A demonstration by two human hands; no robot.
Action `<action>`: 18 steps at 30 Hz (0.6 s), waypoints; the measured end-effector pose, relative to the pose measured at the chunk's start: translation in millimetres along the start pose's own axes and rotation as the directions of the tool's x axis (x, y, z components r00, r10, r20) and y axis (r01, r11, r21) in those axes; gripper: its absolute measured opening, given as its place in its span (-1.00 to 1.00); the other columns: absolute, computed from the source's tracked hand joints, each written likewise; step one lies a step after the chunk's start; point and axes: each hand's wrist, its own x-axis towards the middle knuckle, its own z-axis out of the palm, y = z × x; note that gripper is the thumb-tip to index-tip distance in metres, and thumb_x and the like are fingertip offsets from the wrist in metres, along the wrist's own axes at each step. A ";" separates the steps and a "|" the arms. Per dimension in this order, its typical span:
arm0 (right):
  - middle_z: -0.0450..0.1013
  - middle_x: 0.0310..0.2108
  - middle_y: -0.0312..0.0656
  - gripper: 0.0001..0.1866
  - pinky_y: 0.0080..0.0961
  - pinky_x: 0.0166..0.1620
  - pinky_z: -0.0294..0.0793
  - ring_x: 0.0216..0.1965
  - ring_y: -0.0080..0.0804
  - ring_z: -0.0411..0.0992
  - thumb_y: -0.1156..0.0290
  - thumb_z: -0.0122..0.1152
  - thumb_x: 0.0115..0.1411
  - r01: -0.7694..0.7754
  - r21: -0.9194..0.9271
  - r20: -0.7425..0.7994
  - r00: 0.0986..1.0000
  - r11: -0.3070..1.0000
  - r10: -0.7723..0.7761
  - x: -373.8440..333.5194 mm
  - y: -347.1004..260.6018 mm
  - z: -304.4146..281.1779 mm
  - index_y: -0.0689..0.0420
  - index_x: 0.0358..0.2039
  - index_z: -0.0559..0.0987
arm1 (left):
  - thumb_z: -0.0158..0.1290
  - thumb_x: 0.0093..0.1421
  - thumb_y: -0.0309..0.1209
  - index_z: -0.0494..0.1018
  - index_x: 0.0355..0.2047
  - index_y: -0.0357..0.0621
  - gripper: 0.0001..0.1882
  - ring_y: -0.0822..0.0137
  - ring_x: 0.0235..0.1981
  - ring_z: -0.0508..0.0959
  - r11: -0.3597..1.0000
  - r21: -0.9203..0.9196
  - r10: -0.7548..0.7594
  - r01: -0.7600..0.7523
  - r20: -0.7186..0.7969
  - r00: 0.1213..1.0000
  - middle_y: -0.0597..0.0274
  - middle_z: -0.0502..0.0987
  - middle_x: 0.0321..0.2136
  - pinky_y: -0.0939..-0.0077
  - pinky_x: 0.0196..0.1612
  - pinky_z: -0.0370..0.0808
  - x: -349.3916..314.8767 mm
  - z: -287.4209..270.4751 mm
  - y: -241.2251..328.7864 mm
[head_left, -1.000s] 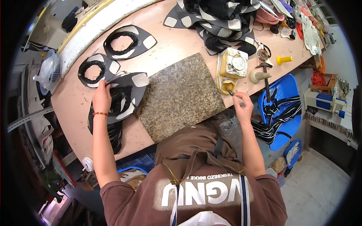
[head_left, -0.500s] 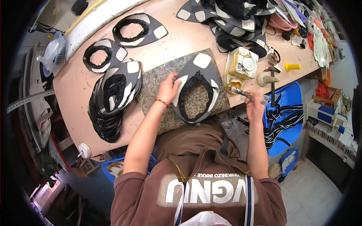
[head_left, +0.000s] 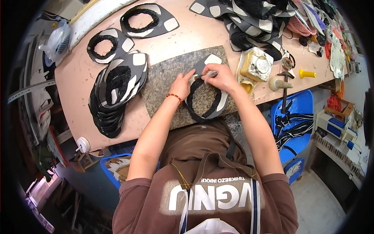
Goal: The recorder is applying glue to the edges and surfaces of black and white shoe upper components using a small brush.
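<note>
A dark grey shoe upper point(head_left: 221, 104) with white patches and a black fuzzy edge round its opening lies on a speckled stone slab point(head_left: 163, 84) before me. My left hand point(head_left: 182, 85) grips its left edge, with the index finger reaching along the top of the opening. My right hand point(head_left: 221, 78) is closed round a brush point(head_left: 210, 74), holding it low over the upper above the opening. The brush tip is mostly hidden by my fingers. Right of the slab stands a glue-crusted white container point(head_left: 257, 64) with a yellowish cup point(head_left: 247, 86) in front.
Stacked uppers point(head_left: 107, 113) lie left of the slab, with two single ones point(head_left: 104, 46) behind. More uppers point(head_left: 253, 25) are heaped at the back right. A hammer point(head_left: 285, 87), a cone point(head_left: 279, 84) and a yellow spool point(head_left: 307, 74) sit right. A blue bin point(head_left: 302, 103) holds black straps.
My right hand has brought the brush left from beside the glue cup to the upper. My left hand has moved up and right along the edge.
</note>
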 end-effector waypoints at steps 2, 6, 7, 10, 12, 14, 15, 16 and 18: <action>0.48 -0.51 -0.11 -0.85 -0.47 -0.33 0.43 -0.45 -0.24 0.48 0.45 0.26 -0.10 0.009 -0.050 -0.019 1.000 0.999 -0.010 -2.1 8.6 -10.0 0.15 -0.45 0.53 | -0.10 0.12 -0.56 0.17 0.18 0.27 -0.39 -0.03 -0.23 0.44 1.000 0.020 -0.009 0.009 0.001 1.000 -0.05 0.33 -0.25 0.21 -0.14 0.41 -0.8 2.0 -0.5; 0.47 -0.49 -0.14 -0.86 -0.47 -0.33 0.42 -0.43 -0.25 0.46 0.45 0.25 -0.08 -0.058 -0.106 -0.106 0.993 0.993 0.046 -27.1 12.3 -32.2 0.16 -0.47 0.50 | -0.14 0.14 -0.57 0.16 0.20 0.24 -0.39 -0.02 -0.25 0.44 0.999 0.038 -0.028 0.028 -0.002 1.000 -0.04 0.31 -0.26 0.21 -0.15 0.41 -1.7 4.0 2.3; 0.47 -0.48 -0.14 -0.85 -0.48 -0.33 0.42 -0.43 -0.25 0.46 0.45 0.26 -0.08 -0.031 -0.131 -0.127 0.992 0.991 0.014 -35.0 16.4 -31.3 0.16 -0.46 0.50 | -0.14 0.14 -0.57 0.16 0.20 0.24 -0.39 -0.02 -0.25 0.44 0.999 0.035 -0.027 0.027 -0.002 1.000 -0.04 0.31 -0.26 0.21 -0.15 0.41 -2.5 3.0 3.6; 0.46 -0.45 -0.17 -0.84 -0.49 -0.31 0.42 -0.40 -0.28 0.46 0.45 0.28 -0.06 -0.002 -0.125 -0.180 0.984 0.992 -0.020 -53.1 23.9 -22.9 0.17 -0.46 0.49 | -0.18 0.16 -0.58 0.16 0.19 0.25 -0.41 -0.07 -0.20 0.46 0.999 0.020 -0.047 0.047 0.036 0.998 -0.08 0.31 -0.15 0.14 -0.13 0.42 -3.2 -2.1 9.0; 0.46 -0.44 -0.18 -0.86 -0.48 -0.29 0.42 -0.38 -0.29 0.46 0.46 0.28 -0.04 0.166 -0.146 -0.344 0.916 0.975 -0.208 -55.3 25.6 -12.0 0.18 -0.47 0.49 | -0.19 0.17 -0.58 0.15 0.20 0.25 -0.41 -0.05 -0.21 0.47 0.999 0.030 -0.035 0.034 0.040 0.999 -0.07 0.30 -0.14 0.16 -0.14 0.43 -4.3 -2.9 8.5; 0.46 -0.41 -0.19 -0.85 -0.47 -0.28 0.43 -0.37 -0.26 0.46 0.47 0.28 -0.03 0.191 -0.127 -0.365 0.903 0.973 -0.225 -55.3 26.7 -6.7 0.18 -0.46 0.48 | -0.20 0.18 -0.57 0.14 0.20 0.25 -0.41 -0.05 -0.21 0.47 0.999 0.036 -0.040 0.038 0.045 0.998 -0.07 0.30 -0.14 0.16 -0.14 0.43 -3.8 -3.6 9.3; 0.46 -0.40 -0.18 -0.84 -0.47 -0.28 0.43 -0.37 -0.23 0.46 0.48 0.28 -0.04 0.220 -0.157 -0.312 0.914 0.963 -0.260 -56.0 27.8 -5.4 0.18 -0.45 0.47 | -0.20 0.18 -0.57 0.14 0.21 0.25 -0.42 -0.05 -0.21 0.47 0.998 0.039 -0.046 0.044 0.048 0.998 -0.07 0.30 -0.14 0.16 -0.14 0.43 -3.5 -3.9 9.7; 0.46 -0.39 -0.18 -0.83 -0.47 -0.29 0.43 -0.37 -0.21 0.45 0.48 0.28 -0.05 0.249 -0.186 -0.257 0.921 0.950 -0.292 -57.2 29.5 -4.0 0.18 -0.44 0.47 | -0.20 0.18 -0.57 0.14 0.21 0.25 -0.42 -0.05 -0.21 0.47 0.998 0.042 -0.045 0.043 0.050 0.998 -0.07 0.30 -0.14 0.16 -0.14 0.43 -3.4 -4.1 10.1; 0.44 -0.40 -0.17 -0.83 -0.45 -0.31 0.43 -0.38 -0.17 0.44 0.51 0.26 -0.05 0.279 -0.212 -0.252 0.911 0.937 -0.328 -68.6 38.0 -4.4 0.17 -0.44 0.45 | -0.20 0.20 -0.56 0.14 0.21 0.24 -0.43 -0.06 -0.22 0.47 0.999 0.034 -0.033 0.032 0.036 0.999 -0.08 0.30 -0.14 0.15 -0.15 0.42 -3.8 -4.7 10.2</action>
